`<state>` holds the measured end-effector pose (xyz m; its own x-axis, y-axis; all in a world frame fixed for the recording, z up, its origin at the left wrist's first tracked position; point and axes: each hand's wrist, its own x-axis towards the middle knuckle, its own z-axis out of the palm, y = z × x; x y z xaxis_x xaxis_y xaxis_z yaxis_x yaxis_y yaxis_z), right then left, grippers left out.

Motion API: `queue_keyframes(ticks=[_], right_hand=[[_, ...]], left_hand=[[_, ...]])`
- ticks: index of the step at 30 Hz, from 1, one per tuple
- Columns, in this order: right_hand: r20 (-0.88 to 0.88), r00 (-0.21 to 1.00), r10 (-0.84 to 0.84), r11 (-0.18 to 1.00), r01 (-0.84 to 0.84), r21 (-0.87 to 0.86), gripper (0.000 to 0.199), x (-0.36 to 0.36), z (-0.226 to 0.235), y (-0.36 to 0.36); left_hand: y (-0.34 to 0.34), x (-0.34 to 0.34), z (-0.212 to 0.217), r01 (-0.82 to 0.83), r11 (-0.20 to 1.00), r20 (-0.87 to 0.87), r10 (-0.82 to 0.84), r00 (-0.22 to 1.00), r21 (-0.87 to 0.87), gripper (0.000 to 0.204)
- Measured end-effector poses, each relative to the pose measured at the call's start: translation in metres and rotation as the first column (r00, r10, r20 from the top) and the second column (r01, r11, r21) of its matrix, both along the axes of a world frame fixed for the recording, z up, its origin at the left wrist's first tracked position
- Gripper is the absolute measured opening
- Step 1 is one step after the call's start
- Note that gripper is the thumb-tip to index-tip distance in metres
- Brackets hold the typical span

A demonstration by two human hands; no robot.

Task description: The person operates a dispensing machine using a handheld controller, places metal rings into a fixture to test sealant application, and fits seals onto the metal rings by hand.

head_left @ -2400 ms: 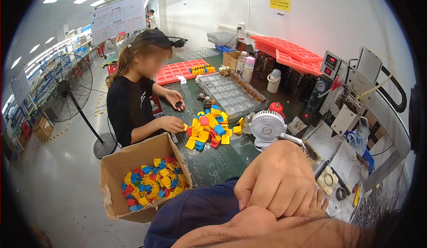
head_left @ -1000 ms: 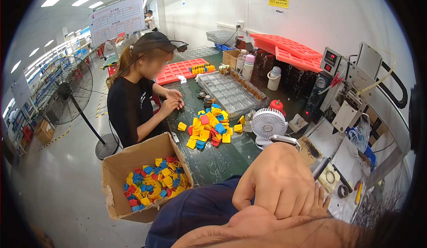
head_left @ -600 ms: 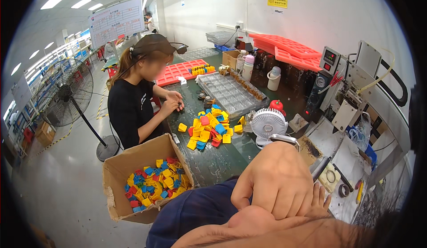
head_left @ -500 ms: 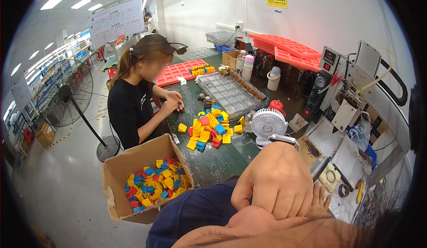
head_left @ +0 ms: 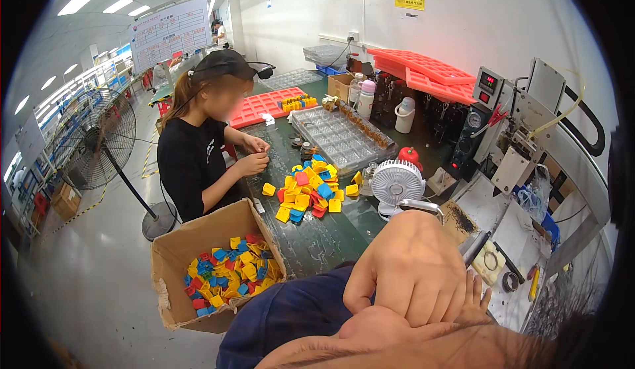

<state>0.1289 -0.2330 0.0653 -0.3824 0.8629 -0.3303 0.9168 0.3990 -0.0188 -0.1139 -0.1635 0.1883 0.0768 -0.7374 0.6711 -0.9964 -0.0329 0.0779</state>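
Note:
Close to me at the lower middle is one curled hand (head_left: 413,266), knuckles up and fingers bent down. It seems to be my right hand, with a metal band (head_left: 423,207) at its wrist. Fingertips (head_left: 477,296) beside it look like my left hand's; the rest of that hand is hidden. No object shows in either hand. Beyond them on the green table lies a pile of yellow, blue and red plastic pieces (head_left: 307,190). Left of it a co-worker in black (head_left: 192,154) holds both hands (head_left: 254,157) together around something too small to name.
A cardboard box (head_left: 165,270) of coloured pieces stands at left, beside dark blue cloth (head_left: 284,319). A small white fan (head_left: 397,182), a clear compartment tray (head_left: 340,137) and red trays (head_left: 423,68) lie beyond. A machine (head_left: 516,150) stands at right, a floor fan (head_left: 92,134) at far left.
The co-worker's hands have come closer together, and the dark piece seen there earlier is now hidden. The whole view has shifted slightly. My hands keep their pose.

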Motion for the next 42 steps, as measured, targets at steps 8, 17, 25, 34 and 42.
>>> queue_keyframes(ticks=[8, 17, 25, 34, 42], right_hand=[[0.009, 1.000, 0.002, 1.000, -0.002, 0.009, 0.139, -0.004, 0.001, 0.000], [0.024, 1.000, 0.004, 0.999, -0.005, 0.046, 0.138, -0.006, -0.005, -0.002], [0.039, 0.999, -0.008, 0.999, 0.006, 0.046, 0.137, -0.009, -0.001, -0.003], [0.037, 0.999, -0.006, 0.999, 0.004, 0.050, 0.136, -0.009, -0.001, -0.004], [0.029, 1.000, -0.003, 0.998, 0.001, 0.058, 0.136, 0.000, -0.011, -0.003]], left_hand=[[-0.002, 0.002, 0.000, 0.015, 0.999, 0.005, -0.015, 1.000, -0.034, 0.029], [-0.002, 0.002, -0.002, 0.018, 0.999, 0.019, -0.018, 1.000, -0.028, 0.033], [-0.002, 0.001, -0.001, -0.019, 1.000, 0.012, 0.019, 1.000, -0.025, 0.036], [-0.002, 0.003, 0.001, -0.033, 0.999, 0.001, 0.033, 0.999, 0.010, 0.036], [-0.002, 0.003, 0.001, -0.035, 0.999, 0.004, 0.035, 0.999, 0.015, 0.035]])
